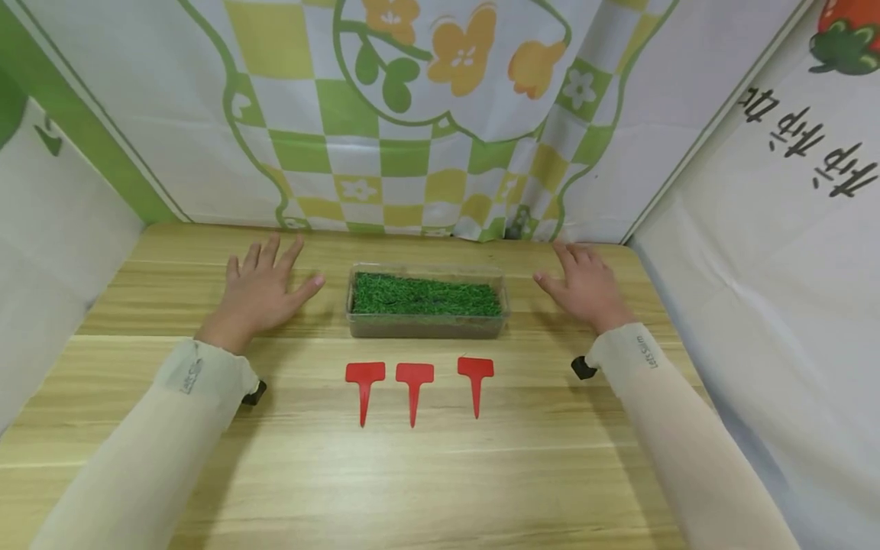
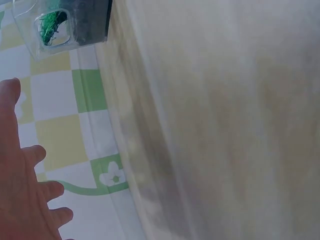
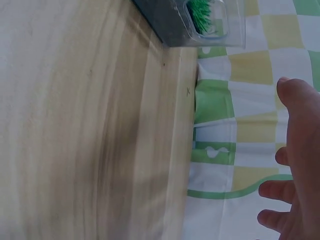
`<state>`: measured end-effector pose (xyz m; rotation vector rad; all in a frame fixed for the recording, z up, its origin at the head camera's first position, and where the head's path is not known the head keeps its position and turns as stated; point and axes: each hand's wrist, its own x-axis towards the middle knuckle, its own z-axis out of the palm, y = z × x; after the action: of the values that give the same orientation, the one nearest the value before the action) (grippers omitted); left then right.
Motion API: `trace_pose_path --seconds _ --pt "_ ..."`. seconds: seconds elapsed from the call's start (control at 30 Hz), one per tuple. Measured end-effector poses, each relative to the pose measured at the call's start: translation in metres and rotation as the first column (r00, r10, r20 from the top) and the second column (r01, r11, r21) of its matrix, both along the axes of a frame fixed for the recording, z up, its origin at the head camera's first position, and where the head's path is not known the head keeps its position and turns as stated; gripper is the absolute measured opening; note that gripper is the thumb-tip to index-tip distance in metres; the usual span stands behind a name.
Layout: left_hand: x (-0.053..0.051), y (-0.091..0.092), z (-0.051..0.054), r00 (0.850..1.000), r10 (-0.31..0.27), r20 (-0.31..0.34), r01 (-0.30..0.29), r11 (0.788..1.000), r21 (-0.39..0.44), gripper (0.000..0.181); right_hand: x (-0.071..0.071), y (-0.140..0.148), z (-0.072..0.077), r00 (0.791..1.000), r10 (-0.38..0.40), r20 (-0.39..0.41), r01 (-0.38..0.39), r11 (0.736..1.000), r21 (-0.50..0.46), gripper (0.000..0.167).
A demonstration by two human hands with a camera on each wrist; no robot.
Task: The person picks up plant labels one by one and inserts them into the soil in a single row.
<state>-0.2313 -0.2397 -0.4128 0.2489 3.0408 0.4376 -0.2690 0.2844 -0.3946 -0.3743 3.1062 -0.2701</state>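
A clear rectangular plastic box [image 1: 428,327] stands mid-table, with a sheet of green artificial grass [image 1: 426,296] inside it. In front of the box lie three red T-shaped plant labels: a left one [image 1: 365,373], a middle one [image 1: 415,373] and a right one [image 1: 476,368], their pointed ends toward me. Left of the box my left hand [image 1: 257,294] is spread, holding nothing. My right hand [image 1: 584,286] is to the right of the box, fingers extended and likewise holding nothing. Both wrist views show a corner of the box beyond the thumb.
The wooden table [image 1: 440,489] ends at a patterned curtain [image 1: 426,176] along the back. White cloth hangs on the left [image 1: 55,229] and on the right [image 1: 770,267]. A small black device [image 1: 583,368] sits at the right wrist, another device [image 1: 255,393] at the left.
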Motion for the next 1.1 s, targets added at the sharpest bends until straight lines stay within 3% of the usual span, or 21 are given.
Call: trace_pose_path --seconds 0.3,0.47,0.7,1.1 --pt "0.003 0.000 -0.002 1.000 0.014 -0.004 -0.014 1.000 0.014 0.091 0.003 -0.008 -0.002 0.999 0.009 -0.035 -0.011 0.999 -0.043 0.090" --pt "0.003 0.002 -0.004 1.000 -0.007 -0.002 0.007 0.996 0.085 0.089 0.005 -0.009 -0.004 1.000 0.012 -0.019 -0.013 0.997 -0.075 0.089" --pt "0.007 0.004 -0.009 0.998 -0.047 0.046 0.032 0.956 0.290 0.089 0.005 -0.017 -0.011 0.999 0.035 -0.003 -0.035 0.986 -0.165 0.084" --pt "0.015 0.015 -0.010 0.994 -0.104 0.017 0.090 0.920 0.382 0.080 0.017 -0.039 -0.019 0.997 0.067 0.044 -0.053 0.963 -0.263 0.082"
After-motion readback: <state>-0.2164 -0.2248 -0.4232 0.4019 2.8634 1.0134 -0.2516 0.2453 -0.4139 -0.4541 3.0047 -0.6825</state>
